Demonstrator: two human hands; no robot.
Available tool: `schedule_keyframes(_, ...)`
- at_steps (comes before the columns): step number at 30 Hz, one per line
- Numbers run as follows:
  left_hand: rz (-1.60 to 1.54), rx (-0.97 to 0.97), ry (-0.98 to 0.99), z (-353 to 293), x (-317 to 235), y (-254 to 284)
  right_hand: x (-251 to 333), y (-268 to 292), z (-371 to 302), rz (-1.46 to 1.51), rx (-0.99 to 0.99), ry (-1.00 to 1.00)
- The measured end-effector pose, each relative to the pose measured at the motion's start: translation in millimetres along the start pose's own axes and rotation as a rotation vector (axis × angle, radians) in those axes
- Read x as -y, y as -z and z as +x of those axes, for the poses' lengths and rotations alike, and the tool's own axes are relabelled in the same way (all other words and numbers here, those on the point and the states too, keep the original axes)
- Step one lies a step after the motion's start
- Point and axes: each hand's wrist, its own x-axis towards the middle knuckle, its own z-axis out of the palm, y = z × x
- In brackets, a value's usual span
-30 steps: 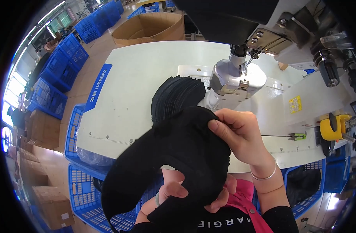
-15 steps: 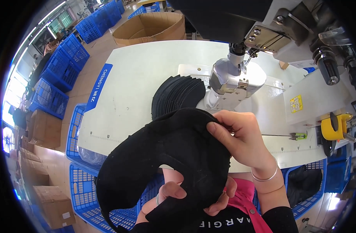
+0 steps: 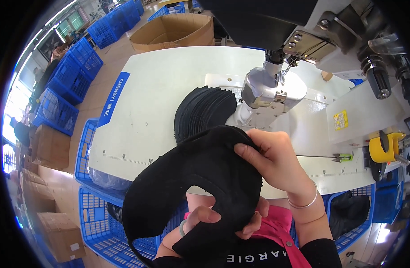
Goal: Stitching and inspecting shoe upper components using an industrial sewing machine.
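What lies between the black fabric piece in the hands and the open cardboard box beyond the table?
The head view shows a stack of black pieces, then bare white tabletop, between the held fabric piece and the cardboard box.

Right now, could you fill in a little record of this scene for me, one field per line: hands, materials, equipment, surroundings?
Left hand: supports a curved black piece low down, thumb in front, fingertips showing at its right edge
Right hand: grips the same piece by its upper right edge
Materials: a fanned stack of black pieces on the white table
Equipment: a sewing machine; a small green-handled tool at right
Surroundings: blue baskets beside the table; an open cardboard box beyond it
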Motion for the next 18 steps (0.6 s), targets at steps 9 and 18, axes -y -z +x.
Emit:
schedule_keyframes(9,0.16,0.014,0.157,7.6,-11.6,-0.2,-7.0,-8.2,1.6,0.033,-0.088,0.077)
schedule_keyframes(18,0.333,-0.168,-0.285,3.0,9.4,5.2,-25.0,-22.9,1.0,-0.553,-0.438,0.532)
